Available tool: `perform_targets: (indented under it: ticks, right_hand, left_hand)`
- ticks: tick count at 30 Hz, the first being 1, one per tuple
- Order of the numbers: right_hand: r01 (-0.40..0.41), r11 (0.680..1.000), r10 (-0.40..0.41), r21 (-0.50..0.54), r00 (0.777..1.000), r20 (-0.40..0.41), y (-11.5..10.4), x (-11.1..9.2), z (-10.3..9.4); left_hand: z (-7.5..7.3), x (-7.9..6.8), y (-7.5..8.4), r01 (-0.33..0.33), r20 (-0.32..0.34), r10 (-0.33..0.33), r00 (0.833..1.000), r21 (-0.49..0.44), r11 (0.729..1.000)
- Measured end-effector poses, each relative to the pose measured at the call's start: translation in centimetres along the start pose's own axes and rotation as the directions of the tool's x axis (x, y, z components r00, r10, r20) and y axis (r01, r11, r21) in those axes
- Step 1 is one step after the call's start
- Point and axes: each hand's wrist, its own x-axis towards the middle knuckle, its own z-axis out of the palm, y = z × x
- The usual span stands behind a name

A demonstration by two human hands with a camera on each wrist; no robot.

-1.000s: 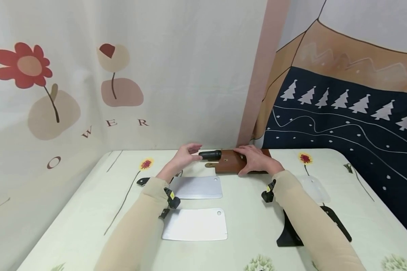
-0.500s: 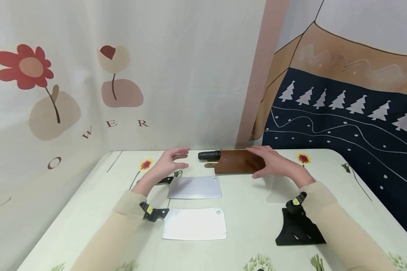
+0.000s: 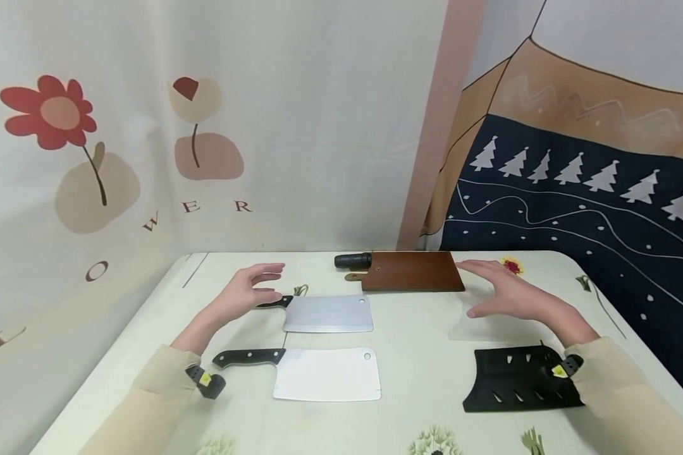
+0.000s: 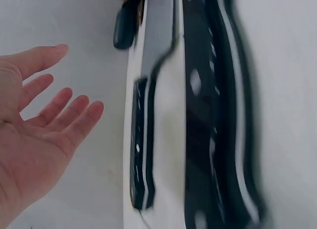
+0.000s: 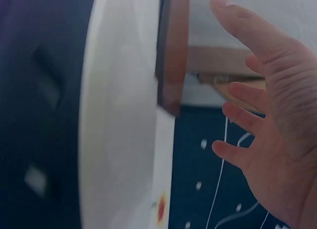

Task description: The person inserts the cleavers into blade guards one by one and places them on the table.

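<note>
At the back of the table lies a brown sheath (image 3: 412, 272) with a black handle (image 3: 353, 261) sticking out of its left end. In front of it lie two cleavers, the farther cleaver (image 3: 328, 314) and the nearer cleaver (image 3: 327, 375), blades to the right, black handles to the left. My left hand (image 3: 243, 296) hovers near the farther cleaver's handle, partly covering it, fingers loosely spread, holding nothing. To the right of the sheath my right hand (image 3: 512, 292) hangs in the air with fingers apart, also holding nothing; the right wrist view shows its relaxed fingers beside the sheath (image 5: 173, 56).
A black slotted guard (image 3: 518, 379) lies at the front right, below my right wrist. Beneath the right hand is a translucent sheet (image 3: 478, 327). Curtains hang behind the table (image 3: 421, 354).
Both hands have left the brown sheath and its black handle, drawing apart and back toward me. The sheath stays at the back of the table.
</note>
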Motion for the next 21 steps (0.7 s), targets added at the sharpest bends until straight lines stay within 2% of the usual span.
perform_targets:
  ticks: [7,13,17,21]
  right_hand:
    - [-0.009,0.999,0.009,-0.037,1.000,0.000,3.9,-2.0,-0.2]
    - [-0.027,0.997,0.030,-0.069,0.999,0.037,6.7,-2.9,0.0]
    - [-0.035,0.998,0.038,-0.056,0.997,0.059,7.3,-3.2,0.1]
    - [-0.005,1.000,0.007,-0.029,0.996,0.083,7.1,-3.3,0.3]
  left_hand:
    - [-1.4,-1.6,-1.8,0.078,-0.006,-0.078,0.997,0.083,0.993]
    - [-2.0,-2.4,-3.2,0.106,0.000,-0.107,0.994,0.138,0.985]
    - [-2.4,-2.6,-4.3,0.104,-0.001,-0.106,0.994,0.194,0.976]
    - [-2.6,-2.5,-5.1,0.110,0.014,-0.115,0.993,0.210,0.971]
